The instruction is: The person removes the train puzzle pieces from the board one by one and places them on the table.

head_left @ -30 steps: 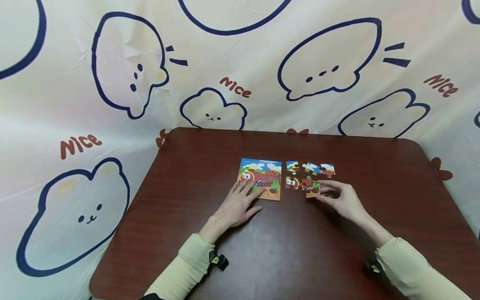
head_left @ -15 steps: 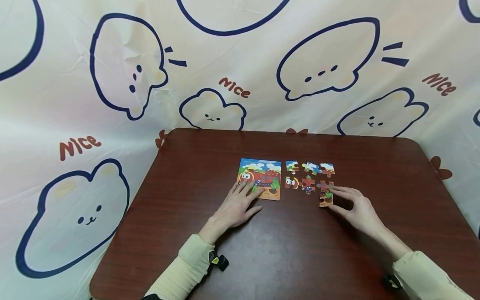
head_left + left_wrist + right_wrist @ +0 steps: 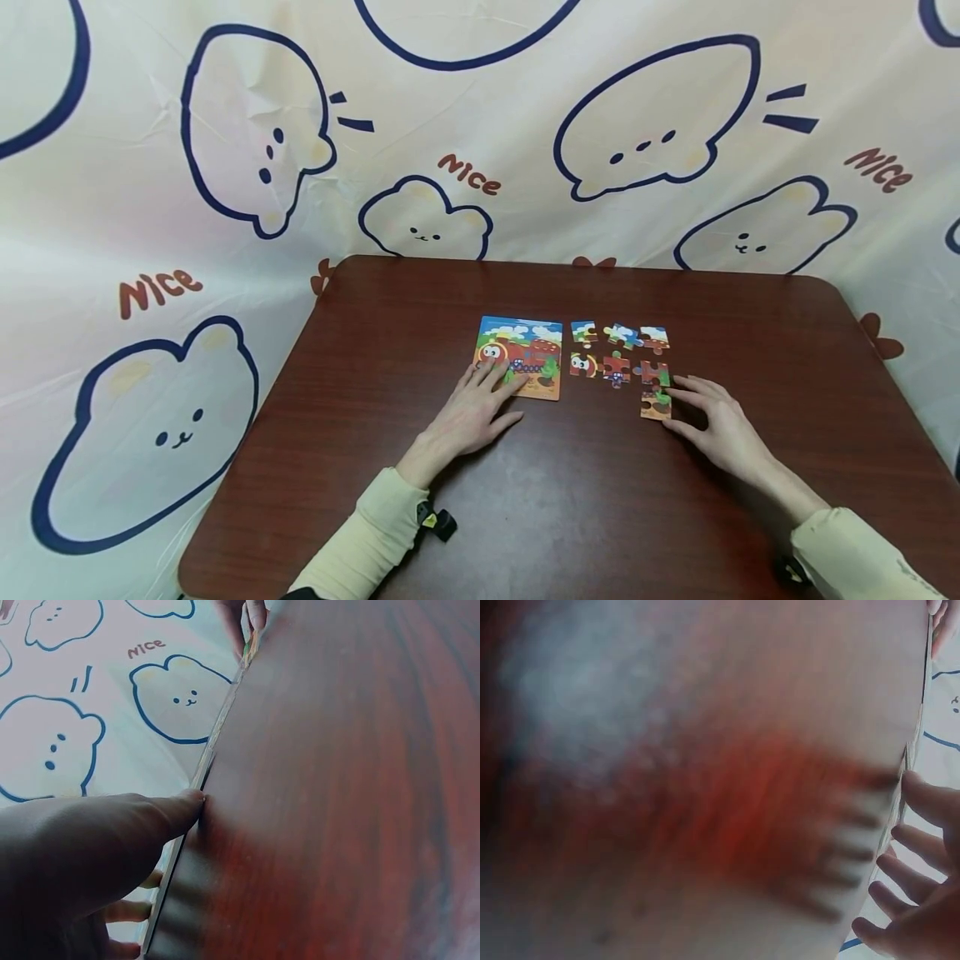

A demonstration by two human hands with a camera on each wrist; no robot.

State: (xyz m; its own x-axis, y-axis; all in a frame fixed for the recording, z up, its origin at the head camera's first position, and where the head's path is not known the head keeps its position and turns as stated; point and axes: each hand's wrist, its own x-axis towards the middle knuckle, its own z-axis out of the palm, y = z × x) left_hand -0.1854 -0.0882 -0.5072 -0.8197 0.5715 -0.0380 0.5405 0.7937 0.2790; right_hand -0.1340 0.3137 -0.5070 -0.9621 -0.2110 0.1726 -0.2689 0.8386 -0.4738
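My left hand (image 3: 474, 410) rests with spread fingers on the lower left of a square picture board (image 3: 536, 329) showing a red cartoon train; in the left wrist view its thumb (image 3: 176, 810) lies at the board's edge. To the board's right, my right hand (image 3: 723, 425) has its thumb and fingertips at the right side of a jigsaw piece (image 3: 655, 408) with a cactus and sandy ground, pinching it at the edges. That piece lies directly below a red and green jigsaw piece (image 3: 654, 373). The right wrist view shows the right fingers (image 3: 911, 877) apart, the piece edge-on.
Above are a train-face piece (image 3: 582, 365), a red middle piece (image 3: 617, 367) and a row of sky pieces (image 3: 622, 336), with small gaps between several. All lie on the dark brown table (image 3: 525, 517). Behind it hangs a cloth (image 3: 525, 108) printed with cartoon bears.
My right hand has moved right and toward me, bringing the cactus piece from over the red middle piece to below the right-hand red piece. The left hand stays on the board.
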